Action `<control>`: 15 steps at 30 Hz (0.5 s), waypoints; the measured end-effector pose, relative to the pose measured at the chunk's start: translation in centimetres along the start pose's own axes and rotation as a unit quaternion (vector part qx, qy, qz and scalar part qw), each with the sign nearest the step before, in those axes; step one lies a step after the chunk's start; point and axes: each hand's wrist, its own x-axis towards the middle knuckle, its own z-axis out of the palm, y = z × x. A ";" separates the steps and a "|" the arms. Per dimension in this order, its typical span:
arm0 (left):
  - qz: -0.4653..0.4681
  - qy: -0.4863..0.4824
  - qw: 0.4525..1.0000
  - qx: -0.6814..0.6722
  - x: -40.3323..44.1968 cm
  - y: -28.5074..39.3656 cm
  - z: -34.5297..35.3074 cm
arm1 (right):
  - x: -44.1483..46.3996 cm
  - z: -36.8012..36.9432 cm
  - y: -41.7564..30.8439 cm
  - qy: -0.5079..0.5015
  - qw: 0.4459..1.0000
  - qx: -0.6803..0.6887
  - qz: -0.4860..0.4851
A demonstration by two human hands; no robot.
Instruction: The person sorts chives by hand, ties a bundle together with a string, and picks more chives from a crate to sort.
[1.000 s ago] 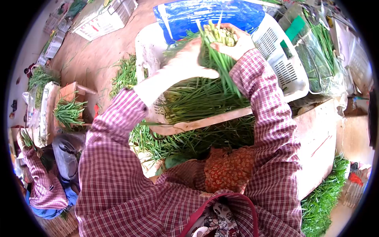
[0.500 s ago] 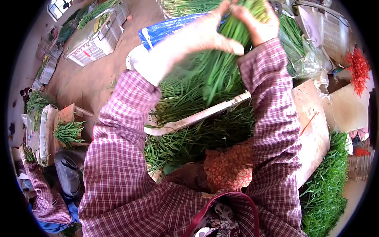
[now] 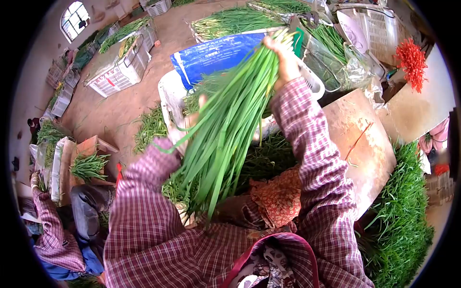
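My right hand (image 3: 284, 60) is closed around the pale stem ends of a bunch of garlic chives (image 3: 235, 115), holding it up over the white crate (image 3: 169, 98). The long green leaves hang down to the left, toward my lap. My left hand (image 3: 192, 120) is behind the leaves on the left, blurred and mostly covered, so its grip does not show. Inside the crate, a blue printed sack (image 3: 218, 54) lies along the far side. Below my arms, loose green leaves (image 3: 269, 156) lie in front of a red flowered cloth (image 3: 278, 199).
A stained board (image 3: 362, 144) stands at my right, beside a heap of green leaves (image 3: 398, 225). A bundle of red ties (image 3: 411, 65) is beyond it. Another crate (image 3: 122, 72) stands far left on the floor. At lower left is another person's checked sleeve (image 3: 57, 240).
The bunch has swung from upright near my right forearm to a spread hanging slant. My left hand has come down from the top, behind the leaves. My view has shifted slightly.
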 end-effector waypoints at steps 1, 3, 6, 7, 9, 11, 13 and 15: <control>0.030 -0.012 0.996 -0.089 -1.1 -3.1 -0.5 | -1.3 -0.1 1.5 0.019 1.000 -0.016 0.000; 0.036 0.022 0.982 -0.184 -3.2 -6.9 0.2 | -2.3 -1.5 5.0 0.029 0.998 -0.037 0.041; -0.012 0.171 0.947 -0.272 -4.7 -8.9 2.1 | -3.3 -3.2 7.9 -0.001 0.989 -0.052 0.140; -0.038 0.211 0.940 -0.264 -4.9 -9.0 2.6 | -3.5 -3.6 7.8 -0.051 0.983 -0.066 0.166; 0.033 0.122 0.955 -0.268 -5.8 -12.1 0.6 | -3.4 -4.3 6.2 -0.107 0.968 -0.116 0.197; 0.049 0.144 0.955 -0.255 -5.1 -11.4 1.4 | -3.0 -4.9 4.1 -0.121 0.950 -0.189 0.215; 0.021 0.184 0.943 -0.278 -4.6 -10.2 1.9 | 0.5 -6.5 2.7 -0.152 0.941 -0.222 0.207; -0.029 0.188 0.953 -0.237 -4.0 -10.1 0.5 | 3.9 -6.6 1.8 -0.181 0.938 -0.256 0.147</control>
